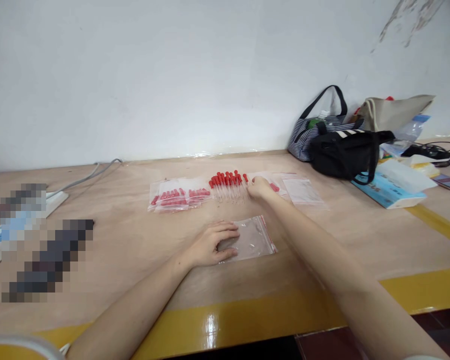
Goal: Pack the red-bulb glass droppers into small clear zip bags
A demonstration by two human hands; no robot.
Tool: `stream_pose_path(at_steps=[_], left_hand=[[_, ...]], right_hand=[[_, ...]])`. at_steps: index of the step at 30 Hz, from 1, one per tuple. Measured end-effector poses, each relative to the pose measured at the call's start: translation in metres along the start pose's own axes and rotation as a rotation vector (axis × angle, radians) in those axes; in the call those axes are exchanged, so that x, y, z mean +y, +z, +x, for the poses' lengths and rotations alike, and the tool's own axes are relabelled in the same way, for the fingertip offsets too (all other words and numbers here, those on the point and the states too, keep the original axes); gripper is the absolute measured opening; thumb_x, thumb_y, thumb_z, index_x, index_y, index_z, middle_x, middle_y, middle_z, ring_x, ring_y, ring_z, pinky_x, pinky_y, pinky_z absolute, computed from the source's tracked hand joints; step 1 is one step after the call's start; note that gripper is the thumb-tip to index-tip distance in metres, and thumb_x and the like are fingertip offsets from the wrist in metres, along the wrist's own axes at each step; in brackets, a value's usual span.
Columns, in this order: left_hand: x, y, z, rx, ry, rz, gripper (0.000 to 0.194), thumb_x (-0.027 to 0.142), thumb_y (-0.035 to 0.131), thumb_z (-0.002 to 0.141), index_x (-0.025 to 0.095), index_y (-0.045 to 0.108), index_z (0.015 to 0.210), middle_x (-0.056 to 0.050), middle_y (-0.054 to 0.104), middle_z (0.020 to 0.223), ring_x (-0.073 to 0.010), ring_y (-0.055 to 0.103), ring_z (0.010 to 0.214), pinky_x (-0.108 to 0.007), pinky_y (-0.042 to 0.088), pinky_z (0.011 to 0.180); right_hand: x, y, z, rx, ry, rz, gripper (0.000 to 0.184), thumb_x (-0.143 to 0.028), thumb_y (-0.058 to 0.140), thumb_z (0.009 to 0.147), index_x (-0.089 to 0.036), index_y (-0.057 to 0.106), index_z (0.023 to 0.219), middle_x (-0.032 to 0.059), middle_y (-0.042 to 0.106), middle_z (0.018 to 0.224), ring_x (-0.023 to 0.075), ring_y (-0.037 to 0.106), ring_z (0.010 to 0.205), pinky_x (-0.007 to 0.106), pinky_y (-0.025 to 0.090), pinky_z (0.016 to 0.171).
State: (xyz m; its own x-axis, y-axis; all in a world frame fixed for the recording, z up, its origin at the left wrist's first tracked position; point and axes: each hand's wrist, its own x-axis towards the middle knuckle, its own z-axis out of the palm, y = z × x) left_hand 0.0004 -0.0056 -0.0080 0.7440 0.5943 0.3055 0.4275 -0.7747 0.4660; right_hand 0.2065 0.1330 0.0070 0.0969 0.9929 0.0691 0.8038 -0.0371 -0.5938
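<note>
My left hand (215,243) rests on a clear zip-lock bag (253,237), its fingers and thumb spread over the bag's left end. The bag lies flat, with its red-edged seal to the right. Farther back is a pile of glass droppers (227,180) with red rubber bulbs. At the right side of that pile my right hand (259,188) has its fingers closed around a single dropper (245,177), whose red bulb shows beside the fingertips. Left of the pile lie bags of red-bulbed droppers (168,197). Another zip-lock bag (303,191) lies to the right of my right hand.
A striped bag (300,140) and a black pouch (343,155) stand against the wall at the back right. In front of them is a blue tissue pack (386,187). Blurred-out items and a grey cable (86,176) are at the left. Yellow tape (240,320) runs along the front edge.
</note>
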Motion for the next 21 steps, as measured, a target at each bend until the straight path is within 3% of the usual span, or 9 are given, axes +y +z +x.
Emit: stream_pose_path(at_steps=[2, 5, 8, 14, 21], left_hand=[[0.000, 0.001, 0.000, 0.007, 0.003, -0.011, 0.041, 0.038, 0.058, 0.078, 0.018, 0.055, 0.113, -0.010, 0.054, 0.120, -0.0211, 0.048, 0.113, -0.038, 0.034, 0.099], [-0.001, 0.001, 0.000, 0.013, 0.007, -0.025, 0.041, 0.037, 0.058, 0.078, 0.018, 0.054, 0.114, -0.009, 0.054, 0.120, -0.0210, 0.048, 0.113, -0.038, 0.034, 0.100], [-0.002, 0.002, 0.000, 0.010, 0.000, -0.029, 0.041, 0.036, 0.057, 0.079, 0.019, 0.053, 0.116, -0.009, 0.053, 0.121, -0.0205, 0.047, 0.114, -0.038, 0.034, 0.100], [-0.001, 0.001, 0.001, 0.003, -0.011, -0.012, 0.042, 0.038, 0.057, 0.079, 0.019, 0.053, 0.116, -0.010, 0.053, 0.121, -0.0210, 0.047, 0.115, -0.039, 0.034, 0.099], [0.002, -0.001, 0.002, -0.005, -0.026, -0.020, 0.045, 0.035, 0.056, 0.080, 0.019, 0.047, 0.121, -0.008, 0.052, 0.123, -0.0207, 0.045, 0.116, -0.039, 0.034, 0.100]], right_hand=[[0.006, -0.008, -0.007, 0.036, 0.011, 0.051, 0.038, -0.021, 0.052, 0.069, -0.009, 0.053, 0.105, 0.0113, 0.064, 0.077, 0.0208, 0.062, 0.073, 0.027, 0.045, 0.063], [0.019, -0.020, -0.030, 0.032, -0.010, 0.356, 0.067, -0.018, 0.047, 0.069, -0.010, 0.021, 0.131, -0.0004, 0.058, 0.062, 0.0155, 0.059, 0.056, 0.026, 0.047, 0.055], [0.035, -0.029, -0.064, -0.052, 0.003, 0.726, 0.087, -0.016, 0.047, 0.064, -0.016, -0.004, 0.134, -0.0095, 0.048, 0.054, 0.0127, 0.054, 0.044, 0.025, 0.048, 0.047], [0.061, -0.029, -0.107, -0.005, 0.040, 0.937, 0.091, -0.022, 0.056, 0.059, -0.025, 0.001, 0.132, -0.0097, 0.045, 0.063, 0.0108, 0.055, 0.045, 0.024, 0.049, 0.043], [0.054, -0.015, -0.118, -0.002, 0.016, 1.013, 0.074, -0.037, 0.063, 0.062, -0.025, 0.016, 0.118, -0.0080, 0.049, 0.068, 0.0120, 0.060, 0.053, 0.030, 0.053, 0.055]])
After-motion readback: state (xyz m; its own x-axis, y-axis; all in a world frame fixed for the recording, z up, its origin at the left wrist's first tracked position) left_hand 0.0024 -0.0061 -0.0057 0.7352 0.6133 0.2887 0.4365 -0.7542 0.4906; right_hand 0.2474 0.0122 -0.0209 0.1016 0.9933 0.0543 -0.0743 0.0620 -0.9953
